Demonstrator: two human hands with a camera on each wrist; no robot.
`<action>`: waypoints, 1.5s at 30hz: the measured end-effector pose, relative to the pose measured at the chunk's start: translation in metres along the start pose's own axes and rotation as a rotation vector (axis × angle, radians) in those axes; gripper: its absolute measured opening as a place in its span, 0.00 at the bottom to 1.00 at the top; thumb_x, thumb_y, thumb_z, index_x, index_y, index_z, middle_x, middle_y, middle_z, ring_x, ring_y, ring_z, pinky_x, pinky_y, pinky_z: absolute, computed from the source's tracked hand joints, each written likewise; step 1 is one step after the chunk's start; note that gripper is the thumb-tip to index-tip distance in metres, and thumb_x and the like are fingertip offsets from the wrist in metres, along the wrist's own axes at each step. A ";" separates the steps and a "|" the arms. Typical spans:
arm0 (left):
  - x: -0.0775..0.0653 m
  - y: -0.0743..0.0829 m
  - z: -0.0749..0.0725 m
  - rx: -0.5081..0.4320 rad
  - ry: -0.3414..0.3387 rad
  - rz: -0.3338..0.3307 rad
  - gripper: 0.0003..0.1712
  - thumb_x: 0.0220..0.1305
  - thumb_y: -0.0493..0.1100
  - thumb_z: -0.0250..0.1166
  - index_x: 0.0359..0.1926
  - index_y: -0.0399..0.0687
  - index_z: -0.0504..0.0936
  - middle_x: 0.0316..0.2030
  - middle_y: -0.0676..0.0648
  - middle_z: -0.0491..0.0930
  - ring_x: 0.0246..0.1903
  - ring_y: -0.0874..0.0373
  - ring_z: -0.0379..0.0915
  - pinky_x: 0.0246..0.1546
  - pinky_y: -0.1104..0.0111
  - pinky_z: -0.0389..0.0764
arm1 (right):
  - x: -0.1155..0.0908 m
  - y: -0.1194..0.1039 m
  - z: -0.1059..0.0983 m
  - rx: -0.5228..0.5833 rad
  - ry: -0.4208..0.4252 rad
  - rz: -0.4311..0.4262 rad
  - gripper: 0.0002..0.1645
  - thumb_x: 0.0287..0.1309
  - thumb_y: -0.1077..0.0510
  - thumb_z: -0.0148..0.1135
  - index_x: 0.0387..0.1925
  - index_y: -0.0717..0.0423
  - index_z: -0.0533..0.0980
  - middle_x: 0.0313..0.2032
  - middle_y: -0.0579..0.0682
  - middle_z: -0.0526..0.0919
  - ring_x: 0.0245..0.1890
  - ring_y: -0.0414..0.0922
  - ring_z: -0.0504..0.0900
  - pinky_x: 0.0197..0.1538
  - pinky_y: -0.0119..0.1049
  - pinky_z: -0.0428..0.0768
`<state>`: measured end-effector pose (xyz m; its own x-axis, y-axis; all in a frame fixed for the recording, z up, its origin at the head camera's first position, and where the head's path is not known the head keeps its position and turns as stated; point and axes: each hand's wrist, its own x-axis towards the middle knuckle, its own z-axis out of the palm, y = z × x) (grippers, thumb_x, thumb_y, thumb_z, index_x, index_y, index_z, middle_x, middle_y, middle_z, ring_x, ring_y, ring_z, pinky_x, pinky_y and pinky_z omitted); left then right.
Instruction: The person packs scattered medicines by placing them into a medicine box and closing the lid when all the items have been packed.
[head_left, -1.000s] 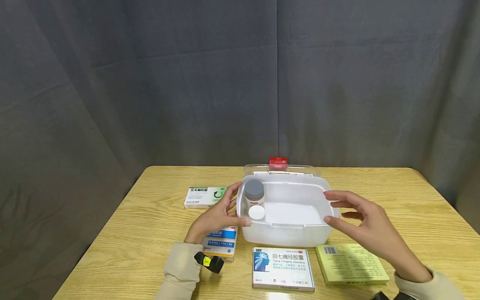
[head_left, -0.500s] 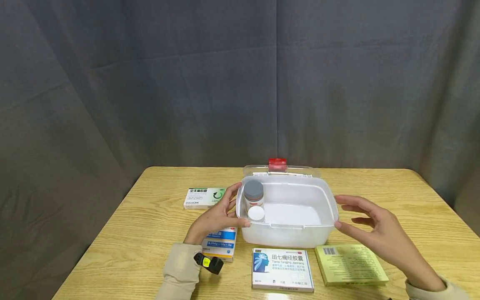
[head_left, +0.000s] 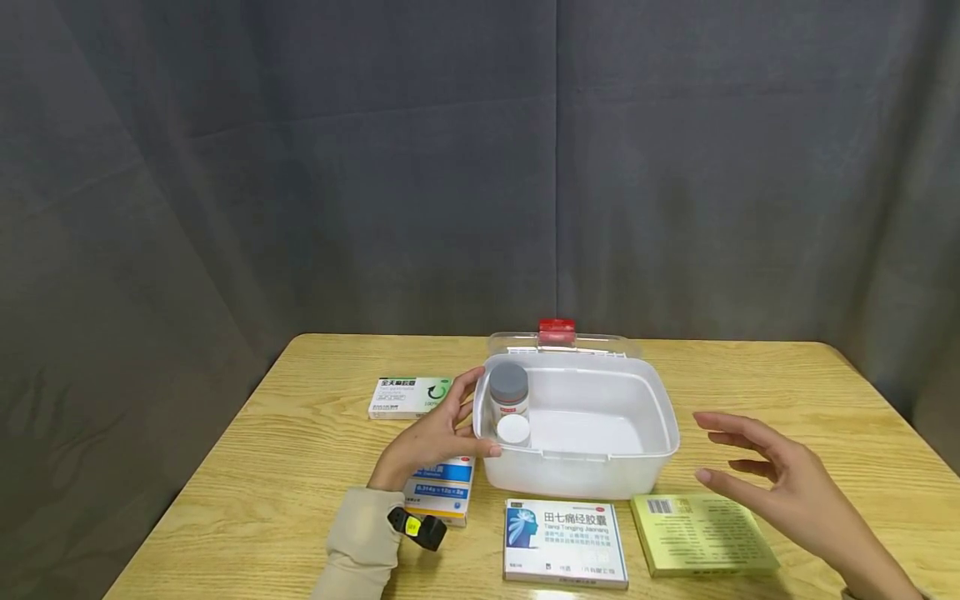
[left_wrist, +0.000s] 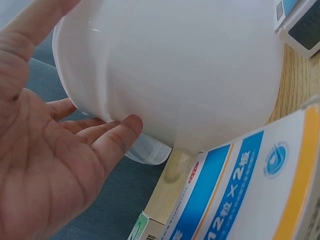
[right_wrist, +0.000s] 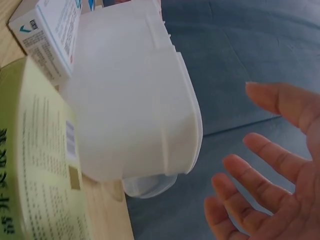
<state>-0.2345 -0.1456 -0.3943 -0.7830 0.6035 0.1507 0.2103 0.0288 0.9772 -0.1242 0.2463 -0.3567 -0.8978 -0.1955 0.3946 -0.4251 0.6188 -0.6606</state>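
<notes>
A white plastic storage box [head_left: 581, 473] stands on the table with its see-through, red-latched lid [head_left: 557, 333] swung open behind it. Inside, at the left end, are a grey-capped bottle [head_left: 509, 392] and a white-capped bottle [head_left: 513, 428]. My left hand [head_left: 435, 433] holds the box's left end, thumb at the front rim and fingers along the outer wall, as the left wrist view shows too. To the right of the box, my right hand [head_left: 780, 483] hovers apart from it, fingers spread and holding nothing; the right wrist view [right_wrist: 270, 180] shows the hand's gap from the wall.
In front of the box lie a white-and-blue medicine box [head_left: 565, 542] and a yellow-green one [head_left: 702, 535]. A blue-striped medicine box [head_left: 441, 490] lies partly under my left wrist, and a green-and-white one [head_left: 405, 396] behind it. Grey curtain [head_left: 555, 167] hangs behind the wooden table [head_left: 247, 467].
My right hand has let go of the box's right end and moved away to the right and slightly nearer. The left hand and the storage box have stayed in place.
</notes>
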 end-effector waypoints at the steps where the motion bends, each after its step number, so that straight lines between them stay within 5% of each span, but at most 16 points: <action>1: 0.000 0.000 0.000 0.001 -0.003 0.002 0.62 0.53 0.34 0.74 0.76 0.52 0.40 0.75 0.48 0.42 0.72 0.53 0.44 0.67 0.59 0.56 | -0.001 0.002 -0.001 0.003 -0.004 -0.002 0.33 0.54 0.59 0.72 0.62 0.48 0.73 0.55 0.38 0.77 0.49 0.31 0.74 0.43 0.23 0.77; 28: -0.002 0.000 0.000 0.027 0.008 -0.005 0.62 0.53 0.34 0.74 0.76 0.53 0.40 0.75 0.49 0.43 0.72 0.55 0.44 0.68 0.59 0.55 | -0.016 0.046 -0.006 0.037 -0.089 -0.035 0.36 0.53 0.64 0.72 0.64 0.50 0.71 0.57 0.39 0.76 0.52 0.32 0.74 0.45 0.26 0.76; 36: -0.003 -0.001 0.000 0.038 0.013 -0.013 0.62 0.53 0.35 0.74 0.76 0.53 0.41 0.75 0.49 0.43 0.72 0.55 0.44 0.67 0.59 0.56 | -0.020 0.062 -0.011 0.071 -0.178 0.051 0.36 0.57 0.61 0.69 0.66 0.48 0.68 0.61 0.46 0.73 0.53 0.36 0.73 0.46 0.31 0.77; 39: -0.003 -0.001 0.000 0.037 0.012 -0.007 0.61 0.53 0.36 0.75 0.76 0.53 0.41 0.75 0.49 0.43 0.72 0.54 0.45 0.67 0.59 0.56 | -0.022 0.070 -0.012 0.094 -0.226 0.082 0.38 0.55 0.61 0.70 0.67 0.50 0.67 0.62 0.46 0.72 0.54 0.34 0.71 0.45 0.31 0.78; 42: -0.002 -0.001 -0.001 0.037 0.010 -0.002 0.61 0.53 0.36 0.75 0.76 0.53 0.41 0.75 0.48 0.43 0.72 0.54 0.45 0.67 0.58 0.57 | -0.023 0.076 -0.013 0.106 -0.278 0.123 0.41 0.53 0.59 0.72 0.67 0.51 0.66 0.63 0.44 0.70 0.60 0.47 0.70 0.45 0.31 0.77; 45: -0.002 -0.001 0.000 0.036 0.007 -0.003 0.62 0.53 0.37 0.75 0.76 0.53 0.40 0.75 0.48 0.43 0.72 0.53 0.45 0.67 0.57 0.57 | -0.024 0.081 -0.012 0.111 -0.308 0.169 0.43 0.50 0.57 0.75 0.67 0.48 0.67 0.64 0.44 0.68 0.61 0.44 0.68 0.46 0.30 0.77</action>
<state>-0.2334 -0.1472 -0.3952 -0.7878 0.5976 0.1490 0.2286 0.0590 0.9717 -0.1352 0.3105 -0.4118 -0.9418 -0.3279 0.0741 -0.2624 0.5793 -0.7717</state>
